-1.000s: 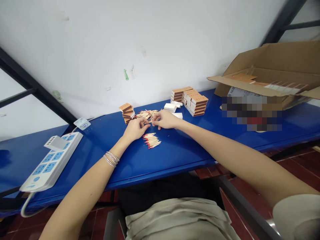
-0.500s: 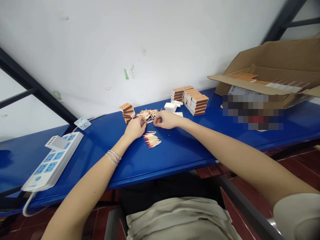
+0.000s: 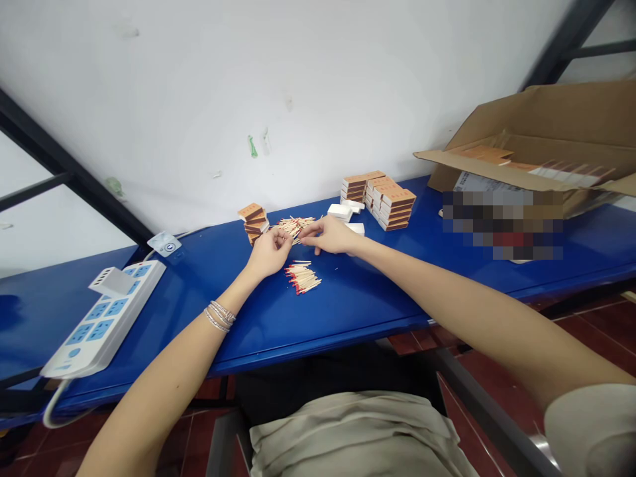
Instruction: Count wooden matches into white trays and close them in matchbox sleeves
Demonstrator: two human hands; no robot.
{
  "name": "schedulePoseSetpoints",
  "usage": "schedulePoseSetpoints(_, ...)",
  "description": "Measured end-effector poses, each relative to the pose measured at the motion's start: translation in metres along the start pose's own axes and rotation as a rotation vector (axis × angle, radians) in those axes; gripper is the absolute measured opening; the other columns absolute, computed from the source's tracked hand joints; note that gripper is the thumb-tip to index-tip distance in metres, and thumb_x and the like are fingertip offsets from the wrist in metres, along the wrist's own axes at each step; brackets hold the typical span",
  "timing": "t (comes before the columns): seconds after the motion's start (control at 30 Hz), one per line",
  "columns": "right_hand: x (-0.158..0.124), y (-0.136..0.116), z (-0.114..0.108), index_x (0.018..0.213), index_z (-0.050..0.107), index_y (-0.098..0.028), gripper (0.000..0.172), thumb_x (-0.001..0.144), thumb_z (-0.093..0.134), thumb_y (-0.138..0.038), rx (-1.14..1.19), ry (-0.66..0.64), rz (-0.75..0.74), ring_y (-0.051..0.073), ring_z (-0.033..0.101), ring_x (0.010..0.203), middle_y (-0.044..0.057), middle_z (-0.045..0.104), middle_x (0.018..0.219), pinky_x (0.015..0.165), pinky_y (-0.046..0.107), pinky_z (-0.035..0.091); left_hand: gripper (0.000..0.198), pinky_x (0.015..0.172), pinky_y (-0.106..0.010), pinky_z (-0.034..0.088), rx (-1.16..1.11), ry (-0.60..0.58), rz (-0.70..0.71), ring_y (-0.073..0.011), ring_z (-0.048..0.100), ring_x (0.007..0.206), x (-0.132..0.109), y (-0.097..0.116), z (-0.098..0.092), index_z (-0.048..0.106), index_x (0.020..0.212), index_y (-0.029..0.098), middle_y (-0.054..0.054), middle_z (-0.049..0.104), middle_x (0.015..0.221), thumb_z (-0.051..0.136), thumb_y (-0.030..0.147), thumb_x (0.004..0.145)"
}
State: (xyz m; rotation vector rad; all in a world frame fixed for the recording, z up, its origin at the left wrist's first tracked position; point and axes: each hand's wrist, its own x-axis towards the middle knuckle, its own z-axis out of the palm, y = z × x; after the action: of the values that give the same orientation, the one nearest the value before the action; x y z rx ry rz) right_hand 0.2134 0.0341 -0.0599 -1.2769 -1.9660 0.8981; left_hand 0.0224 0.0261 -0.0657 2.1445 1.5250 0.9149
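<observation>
A heap of wooden matches [image 3: 298,224] lies on the blue table, just beyond my two hands. My left hand [image 3: 271,252] is closed in a pinch at the near left edge of the heap, with pale matchsticks at its fingertips; how many it holds is hidden. From the right, my right hand [image 3: 328,236] reaches across with fingers stretched toward the left fingertips, its fingers partly apart. Closer to me, a flatter group of red-tipped matches [image 3: 303,278] is laid out roughly side by side.
Matchboxes [image 3: 254,222] are stacked at the left of the heap. White inner trays [image 3: 340,212] lie to the right, before a larger block of matchboxes [image 3: 390,199]. A cardboard box [image 3: 536,119] stands far right, a power strip [image 3: 106,321] at left.
My right hand has shifted slightly left toward my left hand, and its fingers have stretched out. My left hand stays almost in place, its fingers slightly turned. The near matches look unchanged.
</observation>
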Motion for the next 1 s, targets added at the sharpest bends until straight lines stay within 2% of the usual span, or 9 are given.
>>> schedulePoseSetpoints(0.1, -0.002, -0.003, 0.006, 0.102, 0.074, -0.015, 0.025, 0.083, 0.067, -0.030, 0.213, 0.026, 0.017, 0.009, 0.060, 0.046, 0.006, 0.074, 0.077, 0.031, 0.017, 0.028, 0.024, 0.058, -0.025, 0.040, -0.093, 0.019, 0.026, -0.0124, 0.053, 0.058, -0.002, 0.003, 0.001, 0.063, 0.084, 0.015, -0.002, 0.064, 0.070, 0.058, 0.038, 0.084)
schedulePoseSetpoints(0.23, 0.000, -0.003, 0.006, 0.089, 0.072, -0.014, 0.017, 0.083, 0.067, -0.028, 0.259, 0.055, 0.002, 0.013, 0.067, 0.056, 0.007, 0.074, 0.080, 0.030, 0.016, 0.029, 0.024, 0.058, -0.025, 0.040, -0.023, -0.021, 0.062, -0.0123, 0.053, 0.057, -0.004, 0.007, -0.002, 0.066, 0.083, 0.015, 0.000, 0.063, 0.065, 0.058, 0.038, 0.083)
schedulePoseSetpoints(0.4, 0.000, 0.000, 0.000, 0.088, 0.070, -0.014, 0.011, 0.078, 0.066, -0.017, -0.074, 0.023, -0.146, 0.010, 0.063, 0.053, 0.001, 0.071, 0.067, 0.052, 0.019, 0.043, 0.013, 0.061, -0.026, 0.042, 0.194, -0.153, 0.116, -0.0142, 0.057, 0.059, -0.005, 0.004, -0.009, 0.069, 0.084, 0.017, 0.000, 0.068, 0.068, 0.060, 0.024, 0.079)
schedulePoseSetpoints(0.47, 0.000, 0.000, 0.000, 0.088, 0.073, -0.016, 0.013, 0.076, 0.068, -0.018, -0.206, -0.032, -0.252, 0.010, 0.062, 0.058, 0.001, 0.072, 0.069, 0.059, 0.020, 0.043, 0.013, 0.062, -0.027, 0.043, 0.239, -0.119, 0.082, -0.0155, 0.059, 0.062, -0.004, 0.002, -0.012, 0.068, 0.085, 0.017, -0.001, 0.069, 0.071, 0.058, 0.023, 0.079)
schedulePoseSetpoints(0.57, 0.000, 0.001, 0.002, 0.089, 0.076, -0.016, 0.016, 0.077, 0.068, -0.021, -0.237, -0.168, -0.323, 0.011, 0.061, 0.061, 0.001, 0.073, 0.073, 0.062, 0.021, 0.043, 0.014, 0.062, -0.027, 0.043, 0.270, -0.055, 0.048, -0.0163, 0.060, 0.064, -0.003, 0.000, -0.017, 0.068, 0.086, 0.017, -0.003, 0.070, 0.074, 0.057, 0.024, 0.081)
schedulePoseSetpoints(0.67, 0.003, 0.005, 0.000, 0.092, 0.077, -0.017, 0.019, 0.079, 0.064, -0.018, -0.257, -0.056, -0.277, 0.012, 0.060, 0.063, 0.002, 0.073, 0.075, 0.063, 0.022, 0.043, 0.016, 0.062, -0.026, 0.043, 0.246, -0.100, 0.101, -0.0144, 0.057, 0.061, -0.003, -0.002, -0.020, 0.069, 0.088, 0.017, -0.002, 0.069, 0.073, 0.057, 0.025, 0.081)
schedulePoseSetpoints(0.8, 0.008, 0.013, -0.007, 0.096, 0.076, -0.018, 0.026, 0.078, 0.060, -0.009, -0.463, 0.135, -0.176, 0.017, 0.062, 0.077, 0.006, 0.072, 0.088, 0.071, 0.027, 0.044, 0.018, 0.057, -0.024, 0.040, 0.167, -0.281, 0.189, -0.0108, 0.049, 0.054, -0.006, 0.000, -0.017, 0.068, 0.091, 0.017, 0.001, 0.064, 0.067, 0.057, 0.028, 0.083)
schedulePoseSetpoints(0.93, 0.008, 0.016, -0.008, 0.100, 0.075, -0.018, 0.025, 0.080, 0.061, -0.013, -0.569, 0.141, -0.195, 0.023, 0.063, 0.092, 0.011, 0.068, 0.106, 0.079, 0.031, 0.046, 0.020, 0.053, -0.023, 0.036, 0.100, -0.396, 0.202, -0.0093, 0.046, 0.051, -0.009, 0.005, -0.016, 0.067, 0.084, 0.017, 0.002, 0.061, 0.063, 0.056, 0.033, 0.085)
schedulePoseSetpoints(1.0, 0.007, 0.015, -0.005, 0.099, 0.074, -0.017, 0.022, 0.081, 0.061, -0.016, -0.558, 0.104, -0.230, 0.023, 0.063, 0.093, 0.010, 0.069, 0.106, 0.082, 0.032, 0.046, 0.023, 0.052, -0.023, 0.035, 0.084, -0.385, 0.177, -0.0096, 0.046, 0.051, -0.008, 0.005, -0.016, 0.067, 0.083, 0.016, 0.002, 0.061, 0.064, 0.055, 0.036, 0.085)
